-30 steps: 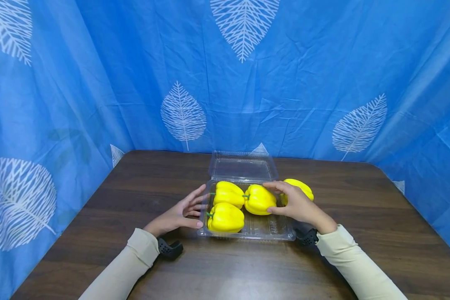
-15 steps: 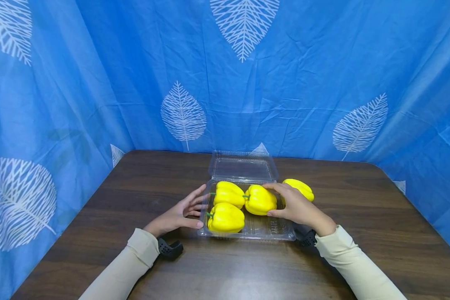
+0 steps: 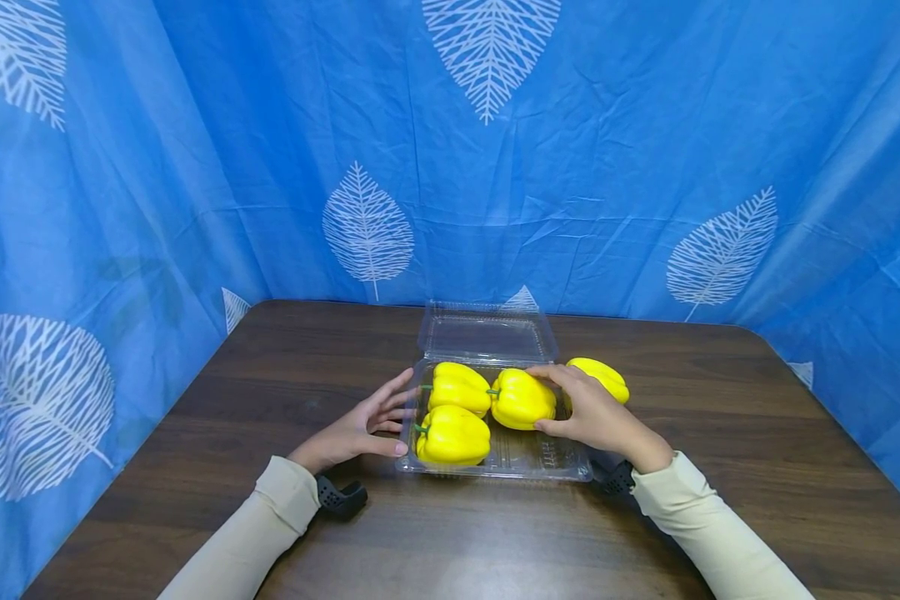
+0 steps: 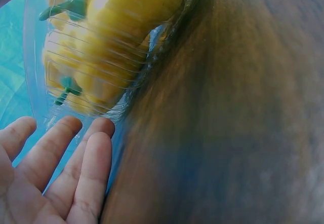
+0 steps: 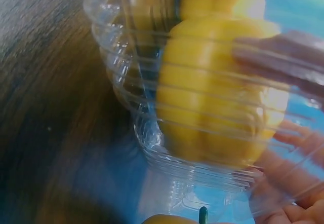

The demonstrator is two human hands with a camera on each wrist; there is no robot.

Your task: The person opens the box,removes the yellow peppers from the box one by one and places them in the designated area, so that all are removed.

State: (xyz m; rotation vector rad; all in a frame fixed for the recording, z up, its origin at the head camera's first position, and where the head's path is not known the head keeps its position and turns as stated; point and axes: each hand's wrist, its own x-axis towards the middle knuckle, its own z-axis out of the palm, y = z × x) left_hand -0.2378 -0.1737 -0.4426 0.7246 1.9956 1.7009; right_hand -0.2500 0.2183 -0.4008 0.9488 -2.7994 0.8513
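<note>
A clear plastic clamshell container [image 3: 528, 457] lies with three yellow bell peppers inside. In the head view my right hand [image 3: 600, 412] holds the right-hand bell pepper [image 3: 521, 402], fingers at its far side and thumb at its near side. The right wrist view shows that pepper [image 5: 217, 92] behind the ribbed plastic wall. My left hand [image 3: 369, 423] has its fingers spread at the container's left side; whether they all touch it I cannot tell. The two other peppers, a rear one [image 3: 457, 387] and a front one [image 3: 452, 437], lie along the left side, stems leftward.
Another yellow bell pepper [image 3: 604, 380] lies on the dark wooden table [image 3: 705, 417], partly hidden behind my right hand. The container's lid [image 3: 487, 332] is folded back at the far side. A blue curtain [image 3: 607, 167] with white leaf prints hangs behind the table.
My right thumb has shifted slightly toward the near edge of the pepper. The left hand, container and peppers stay in place.
</note>
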